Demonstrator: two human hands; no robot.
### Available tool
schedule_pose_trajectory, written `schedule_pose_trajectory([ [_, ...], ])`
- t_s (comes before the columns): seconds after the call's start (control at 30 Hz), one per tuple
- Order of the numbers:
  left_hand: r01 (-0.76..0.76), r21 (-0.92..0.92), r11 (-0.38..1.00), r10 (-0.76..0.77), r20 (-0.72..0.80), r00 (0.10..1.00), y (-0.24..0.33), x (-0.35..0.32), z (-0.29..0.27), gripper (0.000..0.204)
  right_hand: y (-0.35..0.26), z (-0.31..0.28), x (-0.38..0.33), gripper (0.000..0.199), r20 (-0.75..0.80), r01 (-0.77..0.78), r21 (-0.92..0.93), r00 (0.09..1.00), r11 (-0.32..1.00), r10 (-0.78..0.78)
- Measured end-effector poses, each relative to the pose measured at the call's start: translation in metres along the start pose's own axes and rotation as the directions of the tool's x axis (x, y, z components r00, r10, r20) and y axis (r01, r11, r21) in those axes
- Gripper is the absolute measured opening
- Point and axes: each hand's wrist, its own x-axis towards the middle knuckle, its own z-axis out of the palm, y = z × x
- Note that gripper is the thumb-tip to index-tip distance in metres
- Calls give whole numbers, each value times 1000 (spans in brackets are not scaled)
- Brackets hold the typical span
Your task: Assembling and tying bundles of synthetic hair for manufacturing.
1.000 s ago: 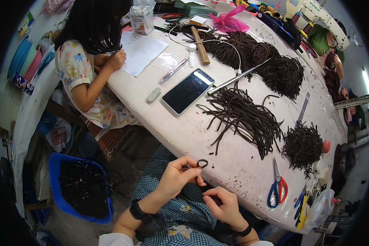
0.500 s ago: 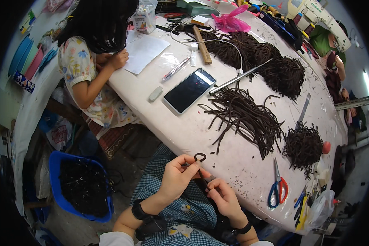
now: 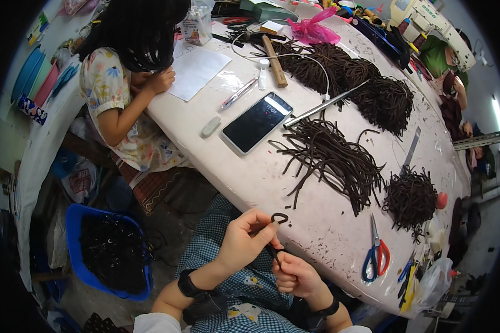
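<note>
Probably light, soft and flexible, best pinched just below the loop (image 3: pixel 286 217): one dark cord (image 3: pixel 273 253), at the near edge of the counter (image 3: pixel 233 172), clamped at the loop in the left hand (image 3: pixel 245 237), fingers together, and lower down in the right hand (image 3: pixel 297 276), fingers curled shut. Beyond, one loose cord heap (image 3: pixel 344 166), one round cord bundle (image 3: pixel 411 195), one phone (image 3: pixel 257 123), one pair of scissors (image 3: pixel 377 242).

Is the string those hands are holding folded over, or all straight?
Folded over: the dark cord makes a small loop that sticks out from the left hand, while another length runs down to the right hand.
</note>
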Motion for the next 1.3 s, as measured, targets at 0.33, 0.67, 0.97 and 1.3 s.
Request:
schedule_pose_trajectory([
  [0.33, -263, 658, 705, 169, 205, 964, -5, 5, -9, 12, -17, 16, -2, 13, 152, -30, -970, 701, -241, -697],
  [0.67, -225, 726, 650, 154, 164, 974, -3, 6, -13, 12, -15, 33, 3, 12, 269, -161, -732, 824, -662, -498],
  [0.97, -112, 614, 781, 38, 131, 991, -1, 6, -14, 11, -18, 33, -4, 12, 265, -89, -768, 857, -634, -442],
  [1.3, 93, 589, 803, -217, 143, 966, 2, 7, -22, 18, -28, 42, 11, 17, 380, -43, -770, 770, -636, -512],
])
